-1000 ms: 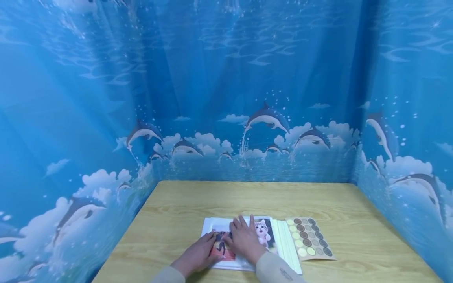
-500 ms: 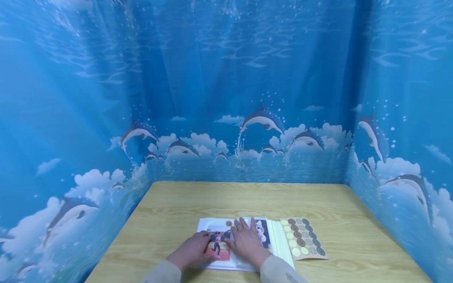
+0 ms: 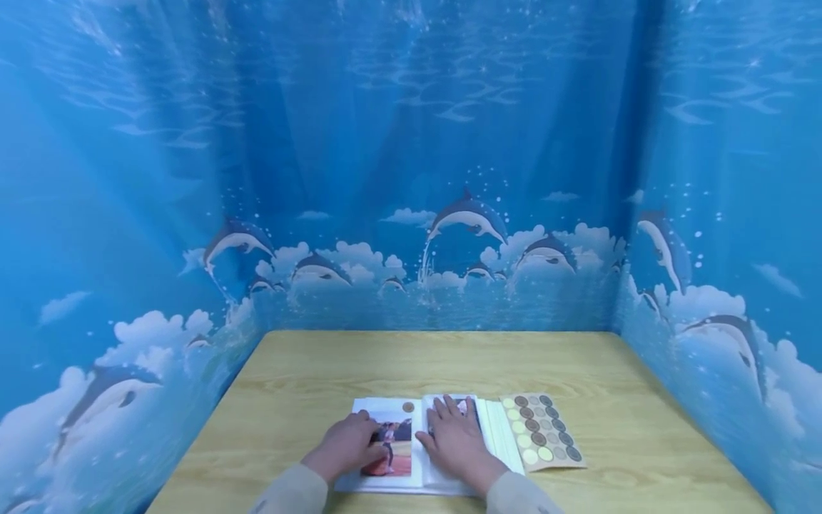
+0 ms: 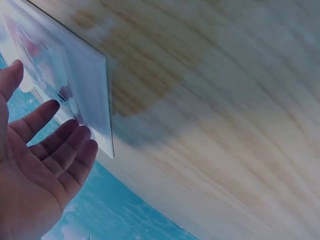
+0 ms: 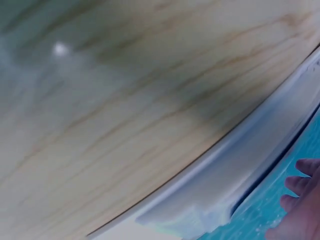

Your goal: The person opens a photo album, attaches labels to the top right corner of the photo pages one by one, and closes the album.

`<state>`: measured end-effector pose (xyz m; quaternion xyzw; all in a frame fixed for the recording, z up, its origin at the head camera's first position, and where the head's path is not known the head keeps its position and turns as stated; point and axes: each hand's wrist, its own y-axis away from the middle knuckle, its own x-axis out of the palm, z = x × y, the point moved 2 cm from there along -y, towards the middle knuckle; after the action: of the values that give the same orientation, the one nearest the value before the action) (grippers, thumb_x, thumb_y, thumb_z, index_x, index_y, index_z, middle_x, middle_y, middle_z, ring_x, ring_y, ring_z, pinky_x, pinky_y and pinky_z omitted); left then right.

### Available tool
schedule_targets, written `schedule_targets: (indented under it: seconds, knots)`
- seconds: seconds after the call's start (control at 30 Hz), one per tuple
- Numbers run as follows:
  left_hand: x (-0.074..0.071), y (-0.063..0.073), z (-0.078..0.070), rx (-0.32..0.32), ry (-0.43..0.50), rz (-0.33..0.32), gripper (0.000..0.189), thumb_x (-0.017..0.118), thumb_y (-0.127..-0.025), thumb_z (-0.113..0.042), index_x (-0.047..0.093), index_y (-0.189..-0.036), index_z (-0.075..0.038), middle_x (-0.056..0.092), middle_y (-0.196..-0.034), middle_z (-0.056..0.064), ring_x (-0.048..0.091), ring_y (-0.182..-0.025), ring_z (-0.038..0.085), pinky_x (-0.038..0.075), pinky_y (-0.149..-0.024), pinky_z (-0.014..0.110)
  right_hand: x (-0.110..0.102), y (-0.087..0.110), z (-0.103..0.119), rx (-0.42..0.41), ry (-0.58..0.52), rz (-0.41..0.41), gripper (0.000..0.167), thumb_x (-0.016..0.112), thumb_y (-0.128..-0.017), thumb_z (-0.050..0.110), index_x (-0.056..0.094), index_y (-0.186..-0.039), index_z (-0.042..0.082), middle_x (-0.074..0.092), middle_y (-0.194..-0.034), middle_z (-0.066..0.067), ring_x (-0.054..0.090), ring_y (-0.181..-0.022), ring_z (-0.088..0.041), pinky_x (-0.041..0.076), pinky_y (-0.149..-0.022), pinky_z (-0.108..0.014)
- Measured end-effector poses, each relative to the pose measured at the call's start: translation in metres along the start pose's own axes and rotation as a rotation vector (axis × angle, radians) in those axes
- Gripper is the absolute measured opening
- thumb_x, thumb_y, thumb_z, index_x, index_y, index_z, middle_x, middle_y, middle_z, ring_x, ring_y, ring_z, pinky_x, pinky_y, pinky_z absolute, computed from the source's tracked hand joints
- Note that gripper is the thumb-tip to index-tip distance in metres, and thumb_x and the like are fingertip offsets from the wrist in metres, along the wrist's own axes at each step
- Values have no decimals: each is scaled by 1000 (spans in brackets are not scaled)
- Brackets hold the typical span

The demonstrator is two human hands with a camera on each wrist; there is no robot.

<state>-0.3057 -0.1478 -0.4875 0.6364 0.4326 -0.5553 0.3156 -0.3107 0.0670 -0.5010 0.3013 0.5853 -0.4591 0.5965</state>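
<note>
A photo album (image 3: 417,435) lies open on the table. On its left page is a photo (image 3: 397,457) of a running figure, with a small round brown sticker (image 3: 408,407) near the page's top. My left hand (image 3: 343,446) rests over that photo's left side, fingers loosely bent in the left wrist view. My right hand (image 3: 454,442) lies spread on the right page, covering most of a dark-edged photo (image 3: 462,405). In the right wrist view only a few fingers (image 5: 297,185) show, beside the album's edge (image 5: 215,170).
A sheet of round stickers (image 3: 542,432) in yellow, brown, grey and dark rows lies just right of the album's stacked pages (image 3: 504,435). The wood-grain table (image 3: 443,360) ends at blue dolphin-print curtains (image 3: 359,143) on three sides.
My hands have moved apart: the left slides leftward and the right off the page gap, baring more of the running photo and the round sticker. The head view shifts slightly.
</note>
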Motion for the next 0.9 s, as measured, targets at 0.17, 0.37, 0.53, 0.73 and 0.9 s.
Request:
schedule_targets:
  seconds: [0.17,0.37,0.53,0.73,0.9]
  knots:
    - [-2,-2,-3,-38,-13,-19,38,73,-86,-44,67,-90,-7,47,-80,-1,45,-70,15,48,-60,34,-11,7,-11,21,-58,-8,56,48,-101,47,56,-138,5,45,-149,-18,32,-142,-40,8,-115,-67]
    - [-4,-11,-6,-124,-12,-22,40,73,-87,-45,66,-94,-7,50,-82,2,47,-72,17,49,-63,38,-20,14,-29,67,-82,-15,63,47,-101,50,50,-143,3,43,-151,-19,31,-142,-41,9,-115,-67]
    - [-1,-18,-6,-181,6,-4,45,72,-88,-46,68,-106,-5,55,-87,4,52,-78,19,52,-72,43,-21,21,-43,99,-77,-17,63,46,-102,49,49,-144,2,41,-152,-18,32,-142,-41,13,-116,-66]
    - [2,-22,-9,-208,30,-20,54,72,-88,-43,64,-123,-4,62,-112,15,59,-105,33,50,-91,55,-24,30,-53,140,-114,-23,64,50,-100,49,49,-143,1,40,-152,-20,32,-141,-42,16,-115,-66]
    - [1,-24,-20,-200,47,-31,58,72,-88,-43,61,-130,-3,60,-122,18,56,-115,36,46,-97,57,-30,38,-68,189,-124,-30,62,55,-99,43,49,-142,-1,41,-151,-23,33,-140,-44,17,-115,-65]
